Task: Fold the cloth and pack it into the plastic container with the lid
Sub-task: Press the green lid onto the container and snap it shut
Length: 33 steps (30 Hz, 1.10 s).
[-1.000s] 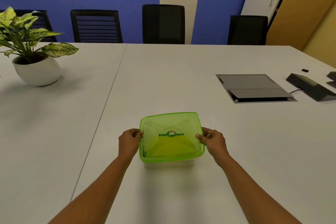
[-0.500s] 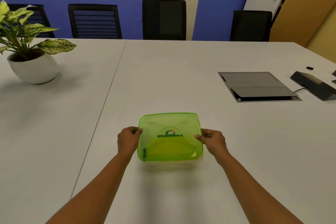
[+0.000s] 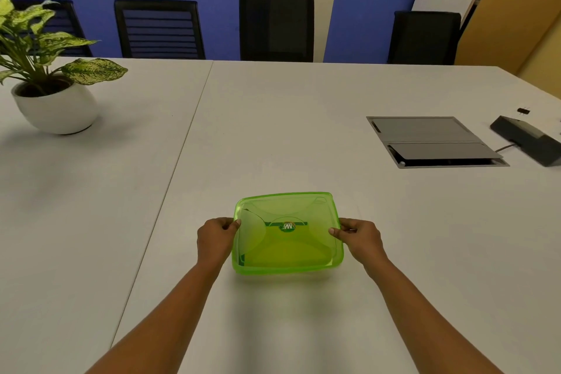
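A square, translucent green plastic lid [image 3: 288, 234] sits on the clear plastic container [image 3: 279, 276] on the white table [image 3: 273, 130]. It is straight ahead of the person and squarely between the two hands, neither hand nearer than the other. The left hand [image 3: 215, 238] pinches the lid's left rim and the right hand [image 3: 359, 240] pinches its right rim, thumbs on top and fingers curled beneath, so the hold spans the box from side to side. A yellowish shape [image 3: 285, 255] shows through the lid toward the near edge, likely the folded cloth already inside, so I judge that only an even press down on both rims remains.
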### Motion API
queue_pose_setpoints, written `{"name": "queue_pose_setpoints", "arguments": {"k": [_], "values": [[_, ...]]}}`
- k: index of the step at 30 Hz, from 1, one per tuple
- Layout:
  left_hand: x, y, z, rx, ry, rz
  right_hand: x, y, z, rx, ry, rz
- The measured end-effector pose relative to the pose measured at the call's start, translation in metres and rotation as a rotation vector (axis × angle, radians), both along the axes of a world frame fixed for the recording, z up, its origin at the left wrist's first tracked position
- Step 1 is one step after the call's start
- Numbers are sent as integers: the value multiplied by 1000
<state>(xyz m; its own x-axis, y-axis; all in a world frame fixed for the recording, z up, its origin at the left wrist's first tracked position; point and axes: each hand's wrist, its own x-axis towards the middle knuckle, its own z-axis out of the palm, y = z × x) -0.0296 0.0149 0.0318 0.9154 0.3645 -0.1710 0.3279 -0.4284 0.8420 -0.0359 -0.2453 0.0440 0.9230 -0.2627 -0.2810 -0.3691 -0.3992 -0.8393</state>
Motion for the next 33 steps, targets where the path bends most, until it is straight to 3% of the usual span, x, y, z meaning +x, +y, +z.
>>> {"name": "queue_pose_setpoints", "arguments": {"k": [33], "values": [[12, -5, -12, 228, -17, -45, 15, 5, -20, 107, 0, -137]]}}
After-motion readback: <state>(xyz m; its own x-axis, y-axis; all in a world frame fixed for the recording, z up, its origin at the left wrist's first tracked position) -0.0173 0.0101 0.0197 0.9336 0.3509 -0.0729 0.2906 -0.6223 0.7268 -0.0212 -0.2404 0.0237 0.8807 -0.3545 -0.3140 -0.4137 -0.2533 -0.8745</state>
